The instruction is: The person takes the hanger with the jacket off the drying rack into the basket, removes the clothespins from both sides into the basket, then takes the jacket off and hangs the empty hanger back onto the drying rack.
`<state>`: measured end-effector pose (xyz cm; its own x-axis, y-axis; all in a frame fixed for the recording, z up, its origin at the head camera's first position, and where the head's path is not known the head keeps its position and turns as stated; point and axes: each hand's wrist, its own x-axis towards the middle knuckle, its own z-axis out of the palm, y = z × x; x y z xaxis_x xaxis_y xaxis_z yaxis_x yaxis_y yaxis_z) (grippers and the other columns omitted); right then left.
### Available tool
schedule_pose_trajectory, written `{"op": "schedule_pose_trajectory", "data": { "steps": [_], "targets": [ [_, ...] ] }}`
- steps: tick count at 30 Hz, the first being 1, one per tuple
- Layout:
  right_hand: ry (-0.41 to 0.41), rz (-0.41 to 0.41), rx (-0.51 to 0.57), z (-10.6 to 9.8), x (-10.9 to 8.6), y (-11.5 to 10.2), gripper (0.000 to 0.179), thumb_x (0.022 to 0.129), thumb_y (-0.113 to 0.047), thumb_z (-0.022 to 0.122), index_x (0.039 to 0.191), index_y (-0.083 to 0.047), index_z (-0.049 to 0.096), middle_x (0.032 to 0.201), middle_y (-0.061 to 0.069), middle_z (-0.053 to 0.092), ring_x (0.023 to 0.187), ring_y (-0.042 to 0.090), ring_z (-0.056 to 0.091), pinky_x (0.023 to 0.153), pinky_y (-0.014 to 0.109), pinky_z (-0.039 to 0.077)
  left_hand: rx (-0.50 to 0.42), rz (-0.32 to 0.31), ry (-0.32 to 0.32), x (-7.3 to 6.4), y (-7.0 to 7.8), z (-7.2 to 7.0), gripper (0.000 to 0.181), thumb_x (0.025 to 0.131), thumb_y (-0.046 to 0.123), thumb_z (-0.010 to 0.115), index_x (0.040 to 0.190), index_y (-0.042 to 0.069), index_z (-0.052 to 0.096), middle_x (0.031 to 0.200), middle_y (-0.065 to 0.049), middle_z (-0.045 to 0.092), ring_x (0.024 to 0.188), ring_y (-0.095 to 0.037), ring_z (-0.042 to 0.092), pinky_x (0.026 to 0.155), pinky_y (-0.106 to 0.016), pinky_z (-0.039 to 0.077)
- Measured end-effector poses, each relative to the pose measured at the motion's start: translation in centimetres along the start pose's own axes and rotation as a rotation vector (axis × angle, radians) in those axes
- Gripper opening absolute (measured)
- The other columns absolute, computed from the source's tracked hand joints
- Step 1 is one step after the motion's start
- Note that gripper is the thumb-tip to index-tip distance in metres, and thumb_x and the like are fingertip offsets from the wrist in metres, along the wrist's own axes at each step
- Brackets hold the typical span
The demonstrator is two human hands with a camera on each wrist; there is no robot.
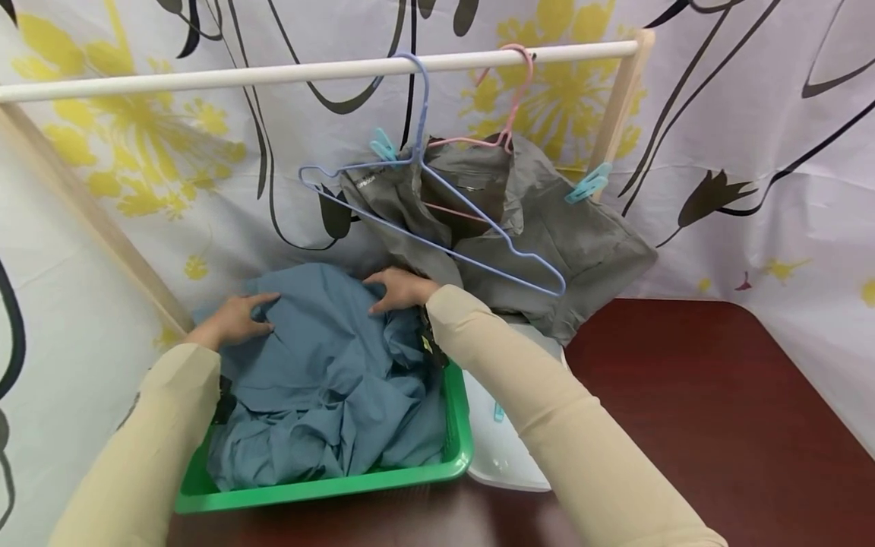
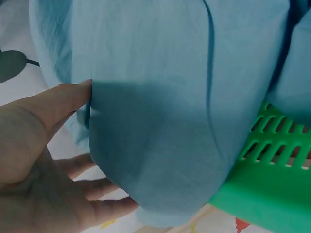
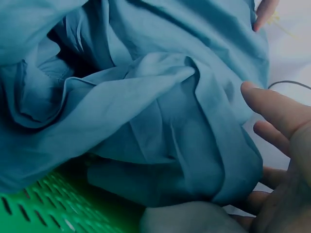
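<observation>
A heap of blue-grey cloth fills a green plastic basket, with one part raised at the back. At the left edge of that raised part is my left hand, thumb and fingers spread. The left wrist view shows the left thumb touching the cloth's side and the other fingertips at its lower edge. Across the heap, my right hand is beside the upper right of the cloth. Its thumb stands apart from its fingers in the right wrist view, with some fingertips partly hidden behind the cloth.
Overhead runs a white rail on wooden posts. A blue hanger and a pink hanger hang from it; a grey garment is clipped with light blue pegs. Right of the basket is a white tray on the dark red table.
</observation>
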<state>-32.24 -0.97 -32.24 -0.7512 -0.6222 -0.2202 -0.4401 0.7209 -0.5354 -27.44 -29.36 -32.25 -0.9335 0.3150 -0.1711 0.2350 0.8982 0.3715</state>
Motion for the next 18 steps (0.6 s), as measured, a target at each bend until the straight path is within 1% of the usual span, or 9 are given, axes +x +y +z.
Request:
{"op": "schedule_pose_trajectory", "data": {
  "steps": [3, 6, 10, 11, 12, 13, 14, 16, 18],
  "targets": [
    [-0.031, 0.034, -0.036, 0.2, 0.3, 0.1, 0.052, 0.087, -0.020, 0.064, 0.134, -0.007, 0.047, 0.139, 0.010, 0.042, 0.124, 0.021, 0.041, 0.097, 0.028, 0.036, 0.023, 0.036, -0.006, 0.6, -0.3, 0.3, 0.051, 0.086, 0.003, 0.058, 0.131, -0.011, 0.040, 0.127, -0.044, 0.032, 0.115, -0.056, 0.031, 0.090, -0.061, 0.032],
    [-0.034, 0.056, -0.052, 0.4, 0.6, 0.2, 0.044, 0.086, -0.019, 0.066, 0.127, -0.007, 0.055, 0.134, 0.009, 0.047, 0.118, 0.021, 0.046, 0.093, 0.028, 0.040, 0.043, 0.032, -0.006, 1.1, -0.5, 0.5, 0.046, 0.083, -0.002, 0.059, 0.126, -0.011, 0.046, 0.124, -0.043, 0.036, 0.111, -0.054, 0.038, 0.086, -0.057, 0.037],
    [0.040, 0.049, -0.058, 0.7, 0.8, 0.7, 0.036, 0.083, -0.013, 0.069, 0.117, -0.004, 0.063, 0.123, 0.010, 0.057, 0.106, 0.021, 0.055, 0.085, 0.027, 0.045, 0.086, 0.024, 0.040, 1.7, -0.7, 0.8, 0.038, 0.079, -0.009, 0.062, 0.117, -0.010, 0.057, 0.118, -0.040, 0.045, 0.101, -0.049, 0.046, 0.076, -0.050, 0.043],
    [0.068, 0.044, -0.054, 0.7, 0.8, 0.8, 0.032, 0.082, -0.011, 0.070, 0.112, -0.003, 0.065, 0.117, 0.010, 0.060, 0.100, 0.020, 0.058, 0.082, 0.026, 0.046, 0.095, 0.017, 0.057, 1.8, -0.7, 0.8, 0.037, 0.078, -0.010, 0.062, 0.114, -0.009, 0.059, 0.116, -0.038, 0.047, 0.097, -0.047, 0.049, 0.073, -0.048, 0.043],
    [0.086, 0.027, -0.057, 0.8, 0.9, 0.9, 0.022, 0.081, -0.009, 0.070, 0.101, -0.001, 0.069, 0.103, 0.010, 0.064, 0.087, 0.018, 0.059, 0.074, 0.024, 0.047, 0.107, 0.011, 0.075, 1.9, -0.7, 0.9, 0.035, 0.077, -0.011, 0.062, 0.112, -0.009, 0.061, 0.114, -0.037, 0.050, 0.092, -0.044, 0.050, 0.070, -0.046, 0.044],
    [0.105, 0.010, -0.061, 0.9, 0.9, 1.0, 0.010, 0.080, -0.007, 0.071, 0.088, 0.000, 0.069, 0.087, 0.009, 0.063, 0.073, 0.016, 0.056, 0.066, 0.021, 0.044, 0.111, -0.007, 0.091, 2.0, -0.7, 1.0, 0.034, 0.076, -0.013, 0.061, 0.110, -0.009, 0.062, 0.113, -0.036, 0.051, 0.088, -0.041, 0.051, 0.068, -0.045, 0.043],
    [0.126, -0.006, -0.065, 1.0, 1.0, 1.1, 0.006, 0.079, -0.006, 0.071, 0.078, -0.002, 0.067, 0.074, 0.007, 0.059, 0.063, 0.012, 0.049, 0.060, 0.019, 0.039, 0.122, -0.024, 0.107, 2.0, -0.7, 1.1, 0.032, 0.076, -0.014, 0.059, 0.107, -0.010, 0.063, 0.111, -0.035, 0.053, 0.085, -0.039, 0.052, 0.068, -0.043, 0.044],
    [0.164, -0.032, -0.064, 1.1, 1.1, 1.2, 0.022, 0.078, -0.004, 0.073, 0.062, -0.005, 0.058, 0.058, 0.001, 0.043, 0.053, 0.009, 0.031, 0.054, 0.020, 0.028, 0.142, -0.054, 0.137, 2.2, -0.6, 1.3, 0.030, 0.076, -0.016, 0.056, 0.104, -0.011, 0.064, 0.109, -0.033, 0.055, 0.080, -0.035, 0.051, 0.066, -0.042, 0.043],
    [0.189, -0.042, -0.062, 1.3, 1.2, 1.4, 0.033, 0.077, -0.003, 0.073, 0.056, -0.006, 0.048, 0.054, 0.000, 0.029, 0.054, 0.011, 0.020, 0.053, 0.023, 0.022, 0.171, -0.058, 0.177, 2.3, -0.6, 1.3, 0.026, 0.078, -0.017, 0.052, 0.098, -0.010, 0.067, 0.102, -0.032, 0.058, 0.074, -0.032, 0.050, 0.064, -0.041, 0.043]
  ]
}}
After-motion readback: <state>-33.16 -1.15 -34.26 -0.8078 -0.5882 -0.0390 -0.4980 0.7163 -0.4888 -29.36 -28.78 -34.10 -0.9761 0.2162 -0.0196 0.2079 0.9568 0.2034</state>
